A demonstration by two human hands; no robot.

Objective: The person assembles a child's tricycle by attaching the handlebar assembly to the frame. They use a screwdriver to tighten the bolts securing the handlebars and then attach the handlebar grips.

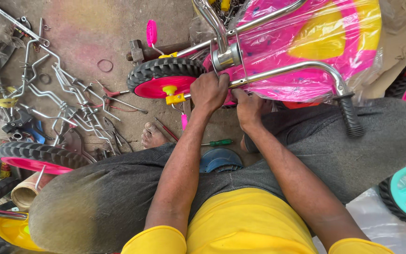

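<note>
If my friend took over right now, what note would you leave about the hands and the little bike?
Left hand: gripping the chrome fork by the pink front wheel.
Right hand: pressed against the plastic-wrapped pink and yellow frame, fingers hidden.
Done: wheel sits in the fork, yellow pedal on, handlebar grip fitted.
Left: plastic wrap is on. Green screwdriver lies on the floor beside the foot.

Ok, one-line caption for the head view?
Left hand and right hand grip a child's pink-wheeled chrome-frame bike above a tool-strewn floor.
</note>
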